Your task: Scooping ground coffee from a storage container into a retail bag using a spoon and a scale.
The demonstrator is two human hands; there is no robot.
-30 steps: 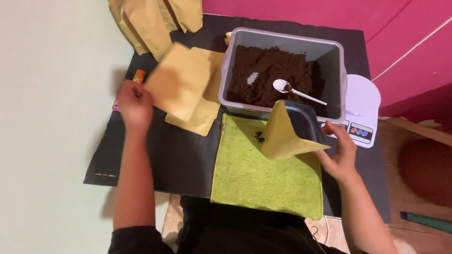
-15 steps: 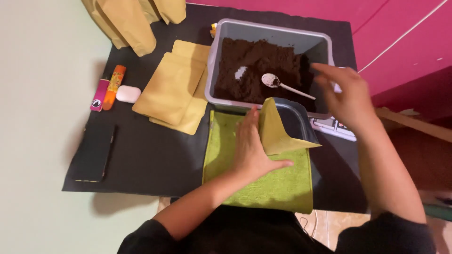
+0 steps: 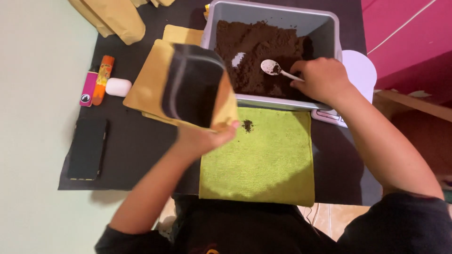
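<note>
My left hand point(image 3: 202, 137) holds a tan stand-up pouch point(image 3: 197, 87) with its mouth gaping open toward me, lifted just left of a grey tub point(image 3: 320, 21) full of dark brown powder point(image 3: 256, 47). My right hand point(image 3: 322, 80) reaches into the tub and grips the handle of a white spoon point(image 3: 273, 67) lying on the powder. Below the tub a green cloth point(image 3: 263, 160) covers the black mat, with a small dark spill point(image 3: 247, 125) on it.
Flat tan pouches point(image 3: 146, 91) lie stacked left of the tub, and more tan bags point(image 3: 115, 19) stand at the mat's far corner. A dark phone point(image 3: 87, 148), a white case point(image 3: 117, 87), an orange tube point(image 3: 102, 75) and a pink item point(image 3: 88, 89) lie on the left. A white scale point(image 3: 360, 75) sits right of the tub.
My left hand has lifted the pouch off the cloth and opened its mouth. My right hand dropped into the tub and took the spoon handle.
</note>
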